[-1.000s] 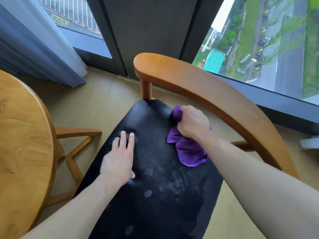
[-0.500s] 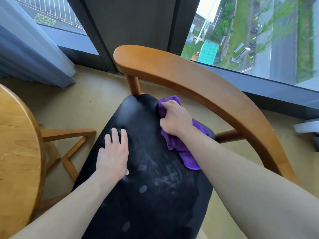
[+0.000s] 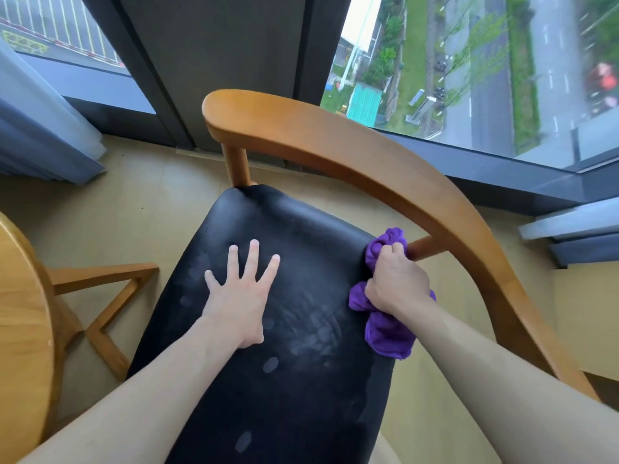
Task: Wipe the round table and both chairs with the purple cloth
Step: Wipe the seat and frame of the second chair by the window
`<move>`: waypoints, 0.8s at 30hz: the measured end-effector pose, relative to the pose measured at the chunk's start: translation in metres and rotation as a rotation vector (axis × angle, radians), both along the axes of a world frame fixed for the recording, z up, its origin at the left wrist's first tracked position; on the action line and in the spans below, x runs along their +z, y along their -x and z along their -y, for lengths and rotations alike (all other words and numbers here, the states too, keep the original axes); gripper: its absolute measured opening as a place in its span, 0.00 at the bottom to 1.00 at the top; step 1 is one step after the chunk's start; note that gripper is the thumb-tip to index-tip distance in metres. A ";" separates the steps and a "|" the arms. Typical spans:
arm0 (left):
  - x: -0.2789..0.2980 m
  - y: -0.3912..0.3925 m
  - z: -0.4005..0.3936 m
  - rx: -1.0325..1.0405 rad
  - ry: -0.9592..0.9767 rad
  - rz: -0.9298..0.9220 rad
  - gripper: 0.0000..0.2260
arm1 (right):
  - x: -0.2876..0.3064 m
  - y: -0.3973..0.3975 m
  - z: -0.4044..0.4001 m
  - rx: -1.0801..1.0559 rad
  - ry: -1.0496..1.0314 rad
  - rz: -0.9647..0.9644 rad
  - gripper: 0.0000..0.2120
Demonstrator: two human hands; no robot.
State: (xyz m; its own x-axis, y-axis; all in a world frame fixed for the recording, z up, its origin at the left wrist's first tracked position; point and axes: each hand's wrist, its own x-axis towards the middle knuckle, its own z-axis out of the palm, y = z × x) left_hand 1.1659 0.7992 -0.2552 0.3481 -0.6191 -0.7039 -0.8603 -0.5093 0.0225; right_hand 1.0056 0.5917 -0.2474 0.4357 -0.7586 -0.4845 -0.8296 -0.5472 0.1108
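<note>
the step in hand is wiping the black padded leather-like seat (image 3: 288, 323) of the wooden chair with the curved back rail (image 3: 395, 175), and this seat serves as the landmark for everything here. the right hand (image 3: 397, 286) sits at the seat's right edge, close under the back rail, its fingers (image 3: 393, 249) clenched round the bunched purple microfibre cloth (image 3: 388, 333), which bulges out above and below the fist and lies against the seat's right rim. the left hand (image 3: 243, 296) lies flat near the middle of the seat, fingers spread and released, holding nothing and seemingly bracing the chair

pale smears and fingerprint-like marks show on the seat just right of the left hand and toward the seat's near end, so in my judgement the middle and front are not yet clean. to do this well, the cloth would better be opened flatter, since a tight wad touches only a narrow strip; long overlapping strokes from the seat's back edge toward its near end should lift the marks rather than push them about. the bracing palm is likely to leave fresh prints, so it is wise to shift it to the wooden rail and pass the cloth over where it rested

the round light wooden table surface (image 3: 23, 329) lies left of the seat; whether it is wiped i cannot tell, and a second chair is not in view
</note>
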 end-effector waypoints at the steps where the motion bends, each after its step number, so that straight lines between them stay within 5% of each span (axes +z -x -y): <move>1: 0.000 0.001 0.000 0.003 -0.002 0.006 0.63 | 0.000 0.003 -0.010 -0.012 0.004 -0.007 0.13; 12: -0.012 0.005 -0.004 -0.017 0.060 0.067 0.67 | -0.001 0.058 -0.096 -0.278 -0.142 -0.068 0.20; 15: -0.013 0.003 -0.003 -0.041 0.066 0.086 0.68 | 0.005 0.064 -0.086 -0.519 -0.214 0.122 0.20; 20: -0.009 0.003 -0.004 -0.085 0.046 0.112 0.67 | 0.009 0.037 -0.025 -0.788 -0.008 0.625 0.21; 24: -0.007 0.002 -0.007 -0.109 0.053 0.122 0.66 | -0.007 0.025 -0.013 -0.715 -0.161 0.516 0.22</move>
State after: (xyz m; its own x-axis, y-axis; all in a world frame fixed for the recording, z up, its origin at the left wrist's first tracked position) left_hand 1.1642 0.8064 -0.2621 0.3580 -0.6932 -0.6256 -0.9082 -0.4140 -0.0611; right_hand 0.9804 0.6052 -0.2540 0.0777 -0.8721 -0.4832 -0.9036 0.1433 -0.4038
